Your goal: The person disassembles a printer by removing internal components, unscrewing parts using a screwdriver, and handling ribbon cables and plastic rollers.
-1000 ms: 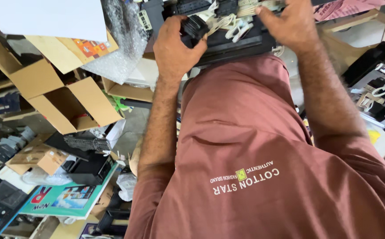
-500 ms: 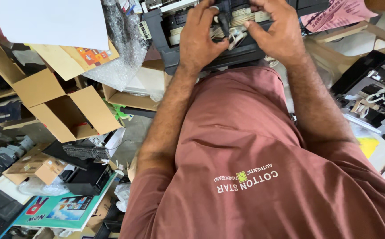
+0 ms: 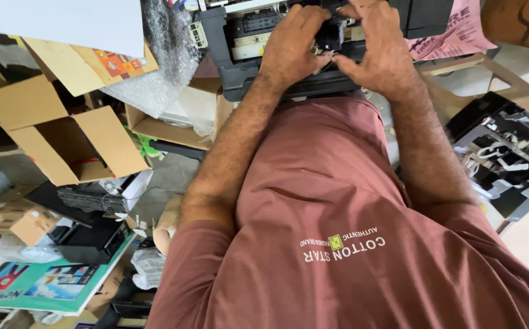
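Note:
A dark grey printer with its top open rests in front of my chest. Pale inner parts and wiring show inside it. My left hand lies over the open middle with its fingers curled down onto a small black inner part. My right hand presses against the same part from the right, with its thumb pointing toward my left hand. The fingertips of both hands nearly meet there. My brown shirt hides the printer's near edge.
Open cardboard boxes and bubble wrap are piled at the left. A white sheet lies above them. Black printer pieces and a green printed box lie lower left. Another dismantled black unit sits right, and a pink sheet lies upper right.
Both hands have come closer together over the middle of the printer. The right hand has shifted left toward the black part. The printer sits lower in view than before.

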